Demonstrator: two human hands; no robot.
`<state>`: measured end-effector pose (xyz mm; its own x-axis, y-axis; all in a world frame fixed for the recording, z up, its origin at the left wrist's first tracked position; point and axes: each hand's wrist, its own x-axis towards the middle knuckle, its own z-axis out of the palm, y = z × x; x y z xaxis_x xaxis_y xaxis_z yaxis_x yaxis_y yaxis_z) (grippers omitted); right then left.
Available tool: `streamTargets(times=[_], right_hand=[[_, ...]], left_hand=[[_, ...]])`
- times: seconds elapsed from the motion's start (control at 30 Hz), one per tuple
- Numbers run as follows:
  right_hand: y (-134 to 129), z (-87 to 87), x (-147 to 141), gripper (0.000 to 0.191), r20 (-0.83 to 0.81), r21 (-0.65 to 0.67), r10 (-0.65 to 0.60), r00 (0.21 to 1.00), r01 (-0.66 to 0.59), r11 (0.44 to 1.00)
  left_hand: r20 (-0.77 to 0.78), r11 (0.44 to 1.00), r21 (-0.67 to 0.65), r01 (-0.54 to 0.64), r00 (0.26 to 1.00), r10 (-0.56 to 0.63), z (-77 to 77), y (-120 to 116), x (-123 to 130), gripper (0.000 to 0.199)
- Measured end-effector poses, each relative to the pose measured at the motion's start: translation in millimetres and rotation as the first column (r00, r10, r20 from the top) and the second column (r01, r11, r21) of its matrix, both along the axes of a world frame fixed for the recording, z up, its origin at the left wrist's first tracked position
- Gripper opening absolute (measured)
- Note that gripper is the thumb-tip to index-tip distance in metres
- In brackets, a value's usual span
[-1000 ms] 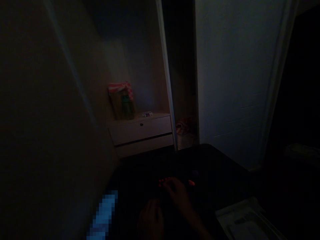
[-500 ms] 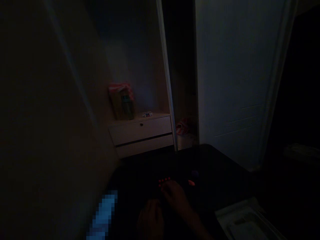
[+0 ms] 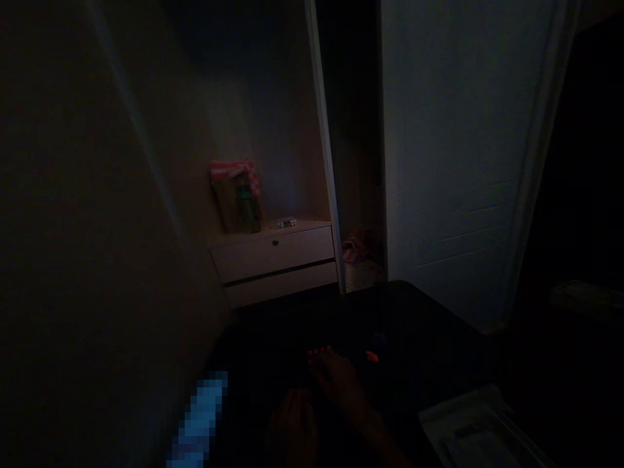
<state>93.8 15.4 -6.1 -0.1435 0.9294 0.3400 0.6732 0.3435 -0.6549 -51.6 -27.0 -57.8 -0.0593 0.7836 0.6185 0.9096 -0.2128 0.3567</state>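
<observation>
Several small red balls (image 3: pixel 319 351) sit in neat rows on the dark table (image 3: pixel 404 305). My right hand (image 3: pixel 338 380) reaches over the near part of them, its fingertips down at the balls and drawn together; whatever they pinch is hidden. Nearer to me, my left hand (image 3: pixel 294 419) rests low over the table with its fingers curled in, and the dimness hides anything inside it. To the right of my right hand lies an orange-pink lump (image 3: pixel 372 356), with a dark purplish lump (image 3: pixel 379 339) just behind it.
A pale tray or open box (image 3: pixel 439 416) stands at the lower right. Behind the table are a drawer unit (image 3: pixel 273 257) with a bottle (image 3: pixel 248 211) on top, and a large pale panel (image 3: pixel 453 162). A bright blue pixelated patch (image 3: pixel 199 416) shows at lower left.
Both hands stay almost in place; the fingers of my right hand have shifted very slightly among the red balls. The view has moved a little.
</observation>
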Motion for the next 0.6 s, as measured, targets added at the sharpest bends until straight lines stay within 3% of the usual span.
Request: streamTargets(times=[0.27,0.6], right_hand=[[1.1,2.2,-2.0,0.021,0.045,-0.036,-0.02,0.999,0.022,0.999],[-0.8,2.1,-0.6,0.018,-0.018,-0.019,-0.012,1.0,0.012,1.0]], left_hand=[[-0.013,0.999,0.034,0.027,1.0,-0.026,9.8,-3.5,0.6,0.032],[-0.014,0.998,0.052,0.024,1.0,-0.023,7.7,-3.0,0.5,0.032]])
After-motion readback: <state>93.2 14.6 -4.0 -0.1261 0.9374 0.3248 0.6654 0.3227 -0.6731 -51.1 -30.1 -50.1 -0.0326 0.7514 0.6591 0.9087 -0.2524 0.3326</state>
